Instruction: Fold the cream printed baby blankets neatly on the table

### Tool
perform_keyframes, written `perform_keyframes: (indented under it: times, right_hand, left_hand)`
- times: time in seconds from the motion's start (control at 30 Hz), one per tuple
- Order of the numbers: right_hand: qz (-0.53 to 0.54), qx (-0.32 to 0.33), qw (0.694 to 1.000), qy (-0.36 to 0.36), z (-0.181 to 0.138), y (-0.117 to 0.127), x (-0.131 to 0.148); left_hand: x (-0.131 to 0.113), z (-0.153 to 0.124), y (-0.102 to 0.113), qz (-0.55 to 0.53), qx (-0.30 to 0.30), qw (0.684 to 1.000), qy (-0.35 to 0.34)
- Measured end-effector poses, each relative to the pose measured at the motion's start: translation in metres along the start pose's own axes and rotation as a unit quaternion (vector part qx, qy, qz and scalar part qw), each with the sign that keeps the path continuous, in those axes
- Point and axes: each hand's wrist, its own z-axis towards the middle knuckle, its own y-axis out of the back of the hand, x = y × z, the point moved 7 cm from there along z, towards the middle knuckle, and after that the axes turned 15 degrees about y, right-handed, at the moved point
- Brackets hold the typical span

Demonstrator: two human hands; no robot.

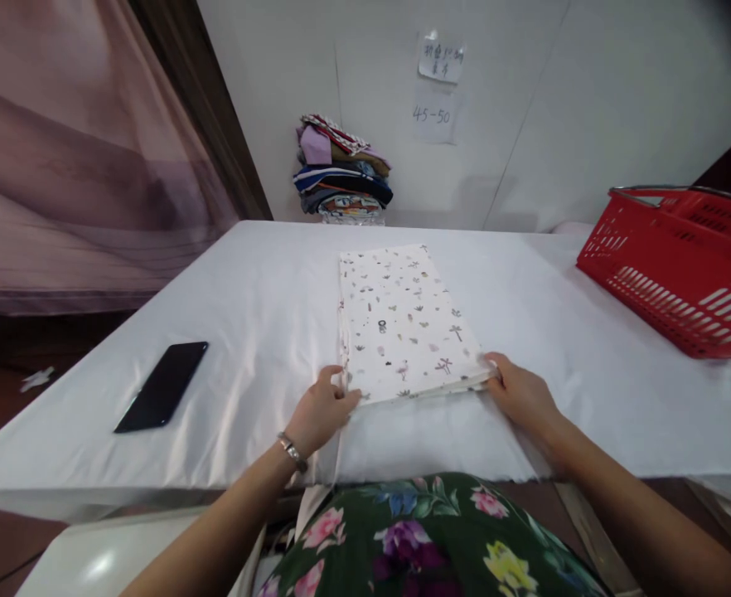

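A folded white cloth point(396, 332) printed with small palms, birds and leaves lies flat on the white-covered table in front of me. My left hand point(324, 406) pinches its near left corner, thumb on top and the fingers along the left edge. At the near right corner, my right hand point(520, 388) grips the layered edge, its thumb hidden in part. Several fabric layers show along the left and near edges of the cloth. A metal band circles my left wrist.
To the left a black phone point(162, 387) lies on the tablecloth point(266, 332). A red plastic basket point(682, 265) stands at the right. Behind the table's far edge is a stack of folded fabrics point(344, 170) by the wall, below two paper notes point(437, 87). A pinkish curtain point(85, 149) hangs at left.
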Motion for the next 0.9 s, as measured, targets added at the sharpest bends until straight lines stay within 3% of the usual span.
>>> perform_keyframes:
  times: [0.13,0.27,0.37,0.5,0.63,0.77,0.9]
  right_hand:
    - [0.021,0.026,0.999,-0.003,-0.007,-0.011,-0.003]
    - [0.037,0.053,0.998,0.017,-0.011,-0.014,-0.007]
    - [0.019,0.018,0.995,0.099,-0.005,0.003,0.009]
    - [0.063,-0.049,0.964,0.253,0.016,0.026,0.065]
    - [0.075,0.042,0.944,0.317,0.044,-0.005,0.104]
    - [0.084,0.138,0.938,0.307,0.056,-0.044,0.094]
    - [0.111,0.158,0.928,0.32,0.065,-0.038,0.088]
  left_hand:
    - [-0.001,-0.009,0.0,0.078,-0.053,0.995,-0.033]
    - [0.0,-0.014,0.002,0.083,-0.072,0.994,-0.022]
    - [0.002,-0.015,0.002,0.077,-0.072,0.994,-0.017]
    - [0.004,-0.016,0.0,0.092,-0.09,0.992,-0.014]
    - [0.004,-0.019,-0.001,0.115,-0.094,0.989,0.001]
    - [0.005,-0.024,-0.002,0.146,-0.098,0.984,0.018]
    - [0.006,-0.024,-0.002,0.156,-0.097,0.983,0.011]
